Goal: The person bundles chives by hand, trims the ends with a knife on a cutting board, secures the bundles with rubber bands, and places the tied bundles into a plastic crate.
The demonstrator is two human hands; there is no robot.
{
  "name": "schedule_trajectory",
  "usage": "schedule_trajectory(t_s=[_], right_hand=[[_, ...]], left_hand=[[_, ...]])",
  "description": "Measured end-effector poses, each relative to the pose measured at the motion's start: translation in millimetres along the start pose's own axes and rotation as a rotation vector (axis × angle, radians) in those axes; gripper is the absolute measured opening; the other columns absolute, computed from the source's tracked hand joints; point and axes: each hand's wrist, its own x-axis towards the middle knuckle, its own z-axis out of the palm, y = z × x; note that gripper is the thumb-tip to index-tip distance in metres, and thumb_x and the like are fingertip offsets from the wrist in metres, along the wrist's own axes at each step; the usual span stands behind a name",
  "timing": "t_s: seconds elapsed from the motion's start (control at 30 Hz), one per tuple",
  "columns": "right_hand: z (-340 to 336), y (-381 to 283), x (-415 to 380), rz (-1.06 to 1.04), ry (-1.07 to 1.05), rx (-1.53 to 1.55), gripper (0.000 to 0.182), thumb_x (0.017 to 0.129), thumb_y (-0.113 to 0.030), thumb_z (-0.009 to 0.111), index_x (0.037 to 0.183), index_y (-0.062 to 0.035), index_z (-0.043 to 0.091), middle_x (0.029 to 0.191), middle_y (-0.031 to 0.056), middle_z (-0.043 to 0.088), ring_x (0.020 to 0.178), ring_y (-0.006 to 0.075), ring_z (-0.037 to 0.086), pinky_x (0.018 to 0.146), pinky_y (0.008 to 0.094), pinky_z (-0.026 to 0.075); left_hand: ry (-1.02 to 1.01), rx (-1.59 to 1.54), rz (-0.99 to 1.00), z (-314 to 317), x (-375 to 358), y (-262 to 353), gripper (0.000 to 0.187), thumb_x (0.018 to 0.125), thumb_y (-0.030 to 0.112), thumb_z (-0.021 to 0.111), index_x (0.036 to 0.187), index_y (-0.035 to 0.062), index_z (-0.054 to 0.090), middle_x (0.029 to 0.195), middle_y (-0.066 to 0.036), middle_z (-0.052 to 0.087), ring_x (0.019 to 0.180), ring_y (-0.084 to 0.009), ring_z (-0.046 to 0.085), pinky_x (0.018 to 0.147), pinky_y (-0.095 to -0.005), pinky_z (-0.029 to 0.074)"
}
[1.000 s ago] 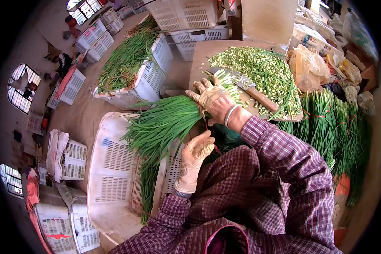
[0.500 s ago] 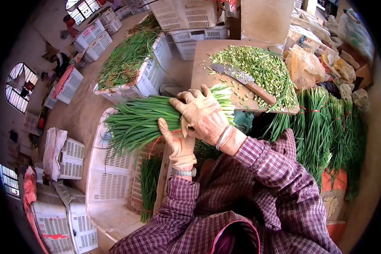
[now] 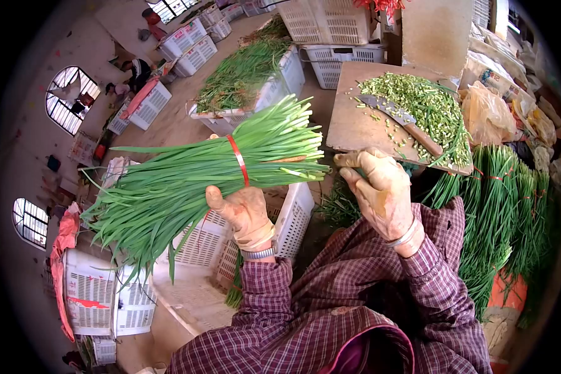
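Left hand [image 3: 246,215] clasping greens [image 3: 174,177], right hand [image 3: 380,194] curled

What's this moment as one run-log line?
left hand: holding green bundle, red band around it | right hand: near bundle's pale ends | knife: on board with chopped pieces

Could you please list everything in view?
Bundle: one, green, centre-left
Band: one, red, around bundle
Board: one, brown, upper right
Knife: one, brown handle, on board
Cut stems: many, green, on board
Tied bundles: several, green, right
Crates: many, white, left and top
Loose greens: one heap, green, in crate
Bags: several, yellowish, upper right
Windows: three, bright, left
Person: at least one, dark clothes, left
Left hand: one, beige glove, gripping bundle
Right hand: one, beige glove, beside bundle
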Motion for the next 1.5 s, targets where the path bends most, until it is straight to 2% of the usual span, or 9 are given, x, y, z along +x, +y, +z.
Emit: schedule_trajectory(t_s=[0.37,0.47,0.53,0.7,0.8,1.03,1.13,1.23,1.5], right_hand=[[30.4,-12.2,-9.2,0.085,0.085,0.048,0.017,0.085,-0.017,0.072,0.096,-0.0077,0.062,0.079,0.0101,0.067,0.068,0.0279,0.067,0.058,0.0373,0.051],[33.0,-7.2,-4.2,0.035,-0.004,-0.097,0.02,0.084,-0.018,0.071,0.097,-0.0076,0.06,0.078,0.0096,0.066,0.065,0.0283,0.066,0.056,0.0381,0.05],[42.0,3.2,-1.9,-0.18,0.003,-0.098,0.02,0.083,-0.018,0.07,0.094,-0.0087,0.056,0.075,0.0084,0.064,0.062,0.0274,0.064,0.055,0.0384,0.049],[48.4,18.4,-2.4,-0.237,-0.043,-0.219,0.02,0.083,-0.019,0.067,0.088,-0.0096,0.05,0.072,0.0081,0.06,0.059,0.0263,0.062,0.054,0.0384,0.048],[31.4,31.8,-8.1,-0.183,-0.054,-0.306,0.019,0.085,-0.019,0.066,0.09,-0.0104,0.05,0.072,0.0079,0.06,0.06,0.0272,0.062,0.055,0.0393,0.047],[1.4,79.1,-25.9,0.173,-0.324,-0.61,0.013,0.085,-0.021,0.07,0.093,-0.0114,0.064,0.074,0.0091,0.065,0.067,0.0298,0.065,0.062,0.0395,0.051],[3.1,39.1,-6.0,-0.024,-0.069,-0.208,0.012,0.085,-0.018,0.07,0.089,-0.0088,0.064,0.082,0.0103,0.065,0.081,0.0285,0.065,0.07,0.0383,0.051],[13.4,4.8,-1.5,-0.03,0.001,0.042,0.014,0.08,-0.014,0.074,0.088,-0.0088,0.064,0.079,0.0086,0.063,0.076,0.029,0.065,0.068,0.0379,0.051],[44.2,-7.7,-8.8,-0.119,0.001,0.042,0.017,0.077,-0.016,0.076,0.083,-0.0091,0.062,0.076,0.0055,0.061,0.071,0.0265,0.063,0.063,0.0365,0.05]], left_hand=[[-0.128,-0.054,0.035,36.9,-3.1,4.2,0.096,0.079,0.045,0.077,0.154,0.0116,0.028,0.159,-0.008,0.032,0.145,-0.0266,0.032,0.123,-0.0491,0.023],[-0.125,-0.035,0.038,36.2,-3.9,5.3,0.094,0.08,0.043,0.076,0.154,0.0113,0.028,0.159,-0.009,0.032,0.144,-0.0261,0.033,0.122,-0.0486,0.024],[-0.116,-0.033,0.035,34.0,-4.0,5.2,0.093,0.08,0.042,0.076,0.154,0.0109,0.028,0.158,-0.01,0.032,0.144,-0.0258,0.034,0.122,-0.0483,0.024],[-0.078,0.024,0.002,25.4,-3.9,9.4,0.089,0.081,0.041,0.075,0.152,0.0096,0.032,0.155,-0.009,0.037,0.141,-0.0247,0.037,0.121,-0.0477,0.027],[-0.031,0.131,0.038,21.3,-4.5,13.8,0.088,0.085,0.052,0.069,0.152,0.0079,0.032,0.154,-0.009,0.038,0.141,-0.0258,0.035,0.12,-0.0467,0.026],[0.056,0.031,0.053,-1.5,1.9,23.5,0.081,0.085,0.051,0.072,0.146,0.0087,0.041,0.148,-0.006,0.045,0.135,-0.0231,0.04,0.118,-0.0437,0.027],[0.069,-0.009,0.023,2.6,-0.7,19.6,0.079,0.085,0.05,0.073,0.146,0.0094,0.042,0.146,-0.006,0.047,0.134,-0.023,0.042,0.118,-0.0433,0.028],[0.084,-0.013,0.016,8.5,-0.8,16.3,0.08,0.082,0.045,0.076,0.146,0.0116,0.042,0.145,-0.007,0.048,0.135,-0.0249,0.044,0.119,-0.0465,0.029],[0.117,-0.052,-0.027,6.4,-7.2,12.1,0.077,0.083,0.043,0.078,0.144,0.0091,0.045,0.144,-0.007,0.051,0.132,-0.0256,0.046,0.118,-0.0456,0.03]])
